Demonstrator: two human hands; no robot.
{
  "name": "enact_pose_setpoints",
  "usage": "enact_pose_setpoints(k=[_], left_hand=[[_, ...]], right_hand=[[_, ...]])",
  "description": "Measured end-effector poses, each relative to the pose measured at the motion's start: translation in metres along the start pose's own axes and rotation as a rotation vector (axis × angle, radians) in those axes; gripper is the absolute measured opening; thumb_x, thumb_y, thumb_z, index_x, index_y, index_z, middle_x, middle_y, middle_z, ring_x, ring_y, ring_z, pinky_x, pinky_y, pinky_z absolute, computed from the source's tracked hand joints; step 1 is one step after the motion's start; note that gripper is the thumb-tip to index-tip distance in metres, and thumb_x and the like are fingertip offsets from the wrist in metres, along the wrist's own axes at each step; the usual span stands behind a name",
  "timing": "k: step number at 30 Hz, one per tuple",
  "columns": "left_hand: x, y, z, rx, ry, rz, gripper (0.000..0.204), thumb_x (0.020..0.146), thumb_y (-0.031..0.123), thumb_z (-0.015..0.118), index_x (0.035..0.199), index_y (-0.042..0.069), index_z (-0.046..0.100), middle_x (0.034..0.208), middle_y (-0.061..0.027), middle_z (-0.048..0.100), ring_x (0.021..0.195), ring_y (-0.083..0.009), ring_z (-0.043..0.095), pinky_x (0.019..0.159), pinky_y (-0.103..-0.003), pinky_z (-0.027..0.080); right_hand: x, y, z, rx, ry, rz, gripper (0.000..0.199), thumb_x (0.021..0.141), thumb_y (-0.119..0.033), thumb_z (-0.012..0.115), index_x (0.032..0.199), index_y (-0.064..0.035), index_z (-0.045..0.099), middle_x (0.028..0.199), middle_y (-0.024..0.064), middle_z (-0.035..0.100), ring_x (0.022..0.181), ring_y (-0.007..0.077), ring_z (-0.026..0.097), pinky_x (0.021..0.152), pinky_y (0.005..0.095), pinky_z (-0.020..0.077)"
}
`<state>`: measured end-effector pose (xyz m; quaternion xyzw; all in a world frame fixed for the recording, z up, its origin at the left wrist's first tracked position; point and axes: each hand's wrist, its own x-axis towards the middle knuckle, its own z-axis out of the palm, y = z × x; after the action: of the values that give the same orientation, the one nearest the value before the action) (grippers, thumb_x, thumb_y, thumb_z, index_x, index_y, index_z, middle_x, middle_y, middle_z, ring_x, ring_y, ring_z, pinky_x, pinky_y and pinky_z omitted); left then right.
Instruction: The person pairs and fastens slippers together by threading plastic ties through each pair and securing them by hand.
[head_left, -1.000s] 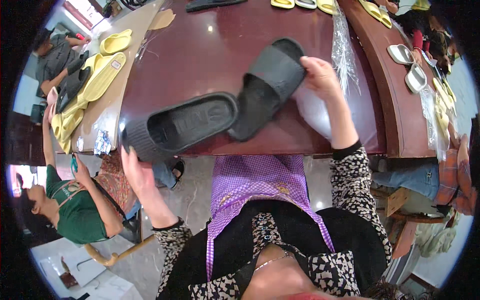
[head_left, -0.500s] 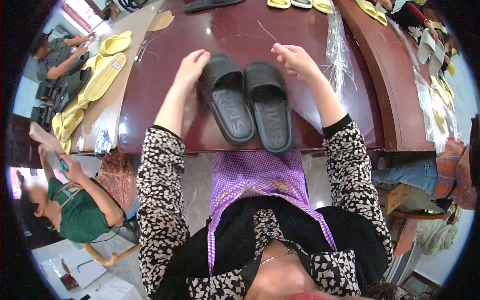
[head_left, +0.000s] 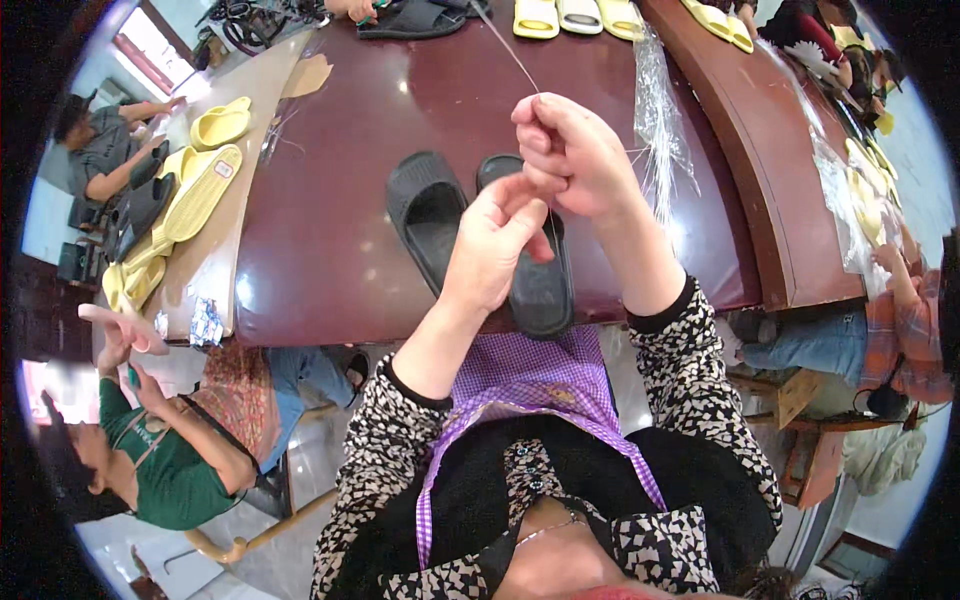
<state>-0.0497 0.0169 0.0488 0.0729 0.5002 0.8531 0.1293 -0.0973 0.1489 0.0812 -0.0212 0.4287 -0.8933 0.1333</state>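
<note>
Two black slide slippers lie side by side, soles down, on the dark red table (head_left: pixel 330 230): the left slipper (head_left: pixel 428 215) and the right slipper (head_left: pixel 540 285). Both my hands are raised above them. My right hand (head_left: pixel 575 155) is closed in a fist on a thin clear plastic strand (head_left: pixel 508 50) that runs up and away to the far left. My left hand (head_left: pixel 495 240) sits just under it, fingertips pinched together against the right fist where the strand's lower end is. Part of the right slipper is hidden behind my hands.
A bundle of clear plastic strands (head_left: pixel 655 130) lies right of the slippers. Yellow slippers (head_left: pixel 200 190) are piled on the pale bench at left, more yellow slippers (head_left: pixel 580 15) line the far edge. People sit at lower left (head_left: pixel 150 450), left (head_left: pixel 100 150) and right (head_left: pixel 900 330).
The black slippers went from held in the air to lying paired on the table. My hands left them, rose and came together on a clear strand.
</note>
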Motion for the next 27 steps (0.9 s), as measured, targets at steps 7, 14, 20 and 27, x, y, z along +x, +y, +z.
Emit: enact_pose_setpoints(k=[7, 14, 20, 27], left_hand=[[-0.013, 0.015, -0.018, 0.119, -0.186, -0.348, 0.008, 0.086, 0.008, 0.057, 0.088, 0.0, 0.059, 0.082, -0.0048, 0.06, 0.066, -0.0129, 0.056, 0.055, -0.025, 0.045], [-0.044, 0.04, -0.001, 1.281, -0.28, 0.714, 0.011, 0.075, 0.003, 0.064, 0.084, -0.001, 0.059, 0.078, -0.0114, 0.057, 0.067, -0.0253, 0.056, 0.06, -0.032, 0.044], [-0.069, 0.013, -0.015, 1.353, -0.342, 0.647, 0.013, 0.071, 0.003, 0.065, 0.083, 0.001, 0.059, 0.078, -0.0095, 0.054, 0.071, -0.0252, 0.055, 0.064, -0.034, 0.044], [-0.078, -0.011, -0.032, 1.547, -0.29, 0.663, 0.006, 0.074, 0.006, 0.058, 0.078, 0.004, 0.054, 0.072, -0.0073, 0.045, 0.067, -0.0227, 0.049, 0.061, -0.033, 0.04]], right_hand=[[-0.017, -0.02, 0.006, -0.189, 0.064, -0.166, 0.022, 0.094, -0.017, 0.041, 0.087, -0.0013, 0.055, 0.066, -0.0002, 0.047, 0.044, 0.0069, 0.037, 0.04, 0.0212, 0.0318], [-0.065, -0.013, -0.03, -1.089, 0.275, -0.446, 0.023, 0.09, -0.011, 0.046, 0.073, -0.0007, 0.057, 0.062, 0.0021, 0.053, 0.052, 0.0109, 0.048, 0.048, 0.0245, 0.0392], [-0.105, 0.042, -0.048, -1.553, 0.332, -0.325, 0.022, 0.083, -0.012, 0.052, 0.066, 0.0016, 0.052, 0.06, 0.0173, 0.052, 0.054, 0.0287, 0.054, 0.053, 0.0379, 0.0432], [-0.101, 0.056, -0.051, -1.749, 0.411, -0.167, 0.024, 0.082, -0.014, 0.051, 0.065, 0.0016, 0.054, 0.065, 0.0225, 0.056, 0.067, 0.0403, 0.057, 0.062, 0.0486, 0.0446]])
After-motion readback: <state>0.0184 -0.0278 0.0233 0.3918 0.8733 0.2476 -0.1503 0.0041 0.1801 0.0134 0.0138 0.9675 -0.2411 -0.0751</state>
